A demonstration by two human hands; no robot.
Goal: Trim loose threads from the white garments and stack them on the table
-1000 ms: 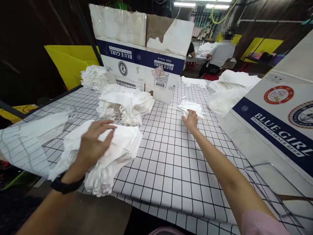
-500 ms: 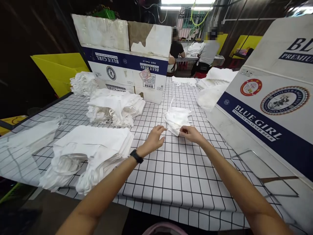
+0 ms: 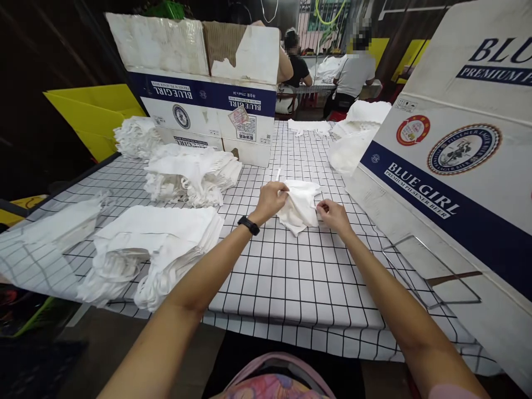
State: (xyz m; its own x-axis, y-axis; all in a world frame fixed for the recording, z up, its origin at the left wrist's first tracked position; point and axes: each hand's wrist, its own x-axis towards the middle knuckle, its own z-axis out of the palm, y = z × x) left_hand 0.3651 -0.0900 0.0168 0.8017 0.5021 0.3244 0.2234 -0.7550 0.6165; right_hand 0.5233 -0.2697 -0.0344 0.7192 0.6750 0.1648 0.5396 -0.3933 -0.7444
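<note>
A small white cloth garment [image 3: 302, 202] lies partly crumpled on the checked tablecloth in front of me, with a thin strap sticking up at its far left. My left hand [image 3: 272, 199], with a black band on its wrist, is closed on the cloth's upper left edge. At the right edge, my right hand [image 3: 332, 215] pinches the cloth between thumb and fingers; the exact grip is small in view.
Stacks of white cloth pieces [image 3: 166, 227] [image 3: 191, 169] lie on the left. A beer carton [image 3: 208, 100] stands behind them, and another carton [image 3: 428, 166] leans at right beside a bent wire frame [image 3: 432, 271]. More white cloth [image 3: 357, 127] lies behind. Two people sit farther back.
My left hand has moved up and right onto the cloth and closed on it. My right hand has shifted to its right edge. The cloth is spread wider. The view has tilted down.
</note>
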